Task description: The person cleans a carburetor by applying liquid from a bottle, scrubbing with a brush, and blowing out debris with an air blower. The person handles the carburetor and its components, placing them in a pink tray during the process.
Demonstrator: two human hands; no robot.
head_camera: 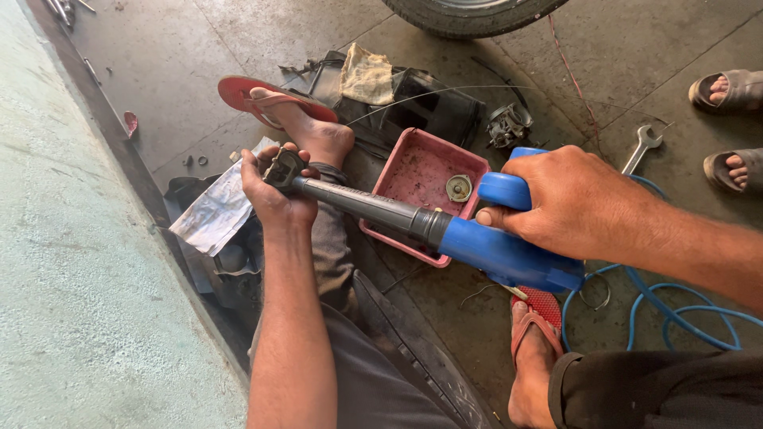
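Observation:
My right hand [576, 199] grips the handle of a blue electric blower [509, 254] whose grey nozzle [366, 204] points left. The nozzle tip meets a small dark metal part [284, 167] that my left hand [270, 195] holds at its fingertips. Both hands hover above my legs and my red sandals [238, 91]. Just behind the nozzle, a pink plastic tray [413, 159] on the floor holds a round metal cap [458, 187].
A blue cord [675, 310] coils on the concrete floor at right. A spanner [642, 145], a carburettor-like part [509, 125], a rag [367, 74] on black panels and a tyre [469, 14] lie beyond. Another person's sandalled feet [731, 91] stand far right. A raised concrete ledge [71, 262] runs along the left.

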